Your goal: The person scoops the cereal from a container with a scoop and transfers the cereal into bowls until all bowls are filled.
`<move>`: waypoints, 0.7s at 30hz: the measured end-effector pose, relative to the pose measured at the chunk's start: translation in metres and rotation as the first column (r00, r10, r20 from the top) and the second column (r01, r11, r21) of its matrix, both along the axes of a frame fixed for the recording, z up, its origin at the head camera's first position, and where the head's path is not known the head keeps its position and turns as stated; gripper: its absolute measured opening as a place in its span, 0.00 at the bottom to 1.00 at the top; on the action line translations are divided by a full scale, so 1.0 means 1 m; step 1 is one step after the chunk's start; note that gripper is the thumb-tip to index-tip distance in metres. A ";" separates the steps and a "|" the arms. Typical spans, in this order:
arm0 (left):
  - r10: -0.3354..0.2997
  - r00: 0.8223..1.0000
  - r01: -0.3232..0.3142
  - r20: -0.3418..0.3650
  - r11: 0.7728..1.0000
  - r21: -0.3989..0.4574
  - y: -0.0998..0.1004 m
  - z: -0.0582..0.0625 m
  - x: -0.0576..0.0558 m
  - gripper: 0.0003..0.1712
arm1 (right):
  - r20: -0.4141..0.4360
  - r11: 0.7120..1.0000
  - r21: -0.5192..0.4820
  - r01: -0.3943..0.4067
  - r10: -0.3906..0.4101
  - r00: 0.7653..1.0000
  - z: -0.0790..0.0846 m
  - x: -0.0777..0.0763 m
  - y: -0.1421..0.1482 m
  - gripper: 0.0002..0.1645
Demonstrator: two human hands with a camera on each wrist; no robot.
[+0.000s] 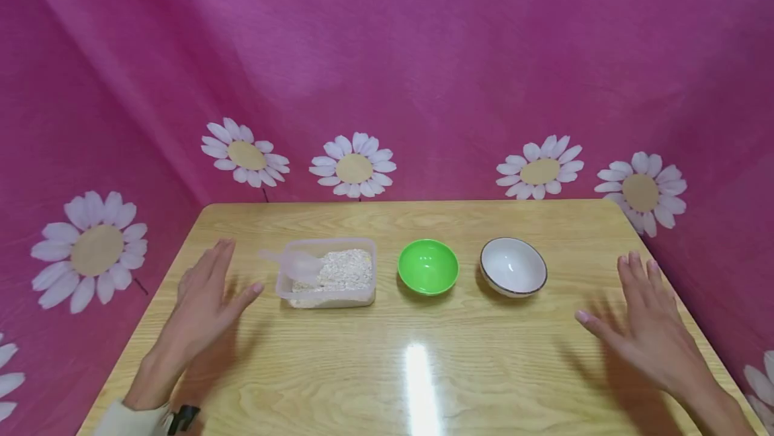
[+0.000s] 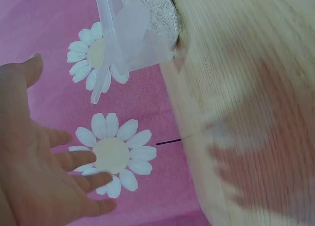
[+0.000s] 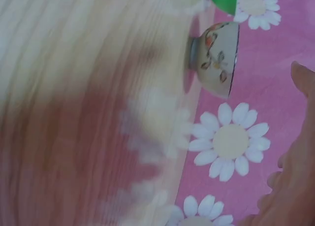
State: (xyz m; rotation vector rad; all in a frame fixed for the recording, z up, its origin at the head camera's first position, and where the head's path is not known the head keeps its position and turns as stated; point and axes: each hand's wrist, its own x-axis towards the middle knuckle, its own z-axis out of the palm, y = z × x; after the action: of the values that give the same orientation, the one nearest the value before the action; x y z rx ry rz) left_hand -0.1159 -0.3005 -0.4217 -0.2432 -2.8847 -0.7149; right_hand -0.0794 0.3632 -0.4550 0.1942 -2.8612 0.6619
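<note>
My left hand (image 1: 202, 308) hovers over the table's left side with fingers spread, holding nothing. Closest to it is a clear plastic tub (image 1: 329, 301) of oat flakes (image 1: 347, 270). A translucent scoop (image 1: 299, 265) lies in the tub, its handle jutting past the left rim. In the head view a green bowl (image 1: 428, 267) stands right of the tub, then a white bowl (image 1: 512, 267) with a dark rim. Painted flowers decorate the outside of the white bowl (image 3: 216, 61) in the right wrist view. Beyond it, my right hand (image 1: 653, 332) is raised with straight fingers, its grasp empty.
The wooden table (image 1: 338, 369) has rounded far corners. Magenta cloth (image 1: 423, 73) with large white daisies hangs behind it and along both sides. A bright light reflection (image 1: 421, 389) shows on the tabletop near the front.
</note>
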 end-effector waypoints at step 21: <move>-0.104 0.992 0.090 0.066 0.978 0.186 0.021 -0.008 -0.047 0.43 | -0.009 0.981 -0.167 -0.102 0.102 0.995 0.020 -0.020 -0.088 0.68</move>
State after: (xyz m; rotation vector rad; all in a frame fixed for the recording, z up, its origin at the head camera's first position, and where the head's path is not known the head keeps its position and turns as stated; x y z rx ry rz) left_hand -0.1632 -0.2795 -0.4294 -0.3417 -2.8691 -1.0204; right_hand -0.0989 0.2756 -0.4352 0.3172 -2.7915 0.9173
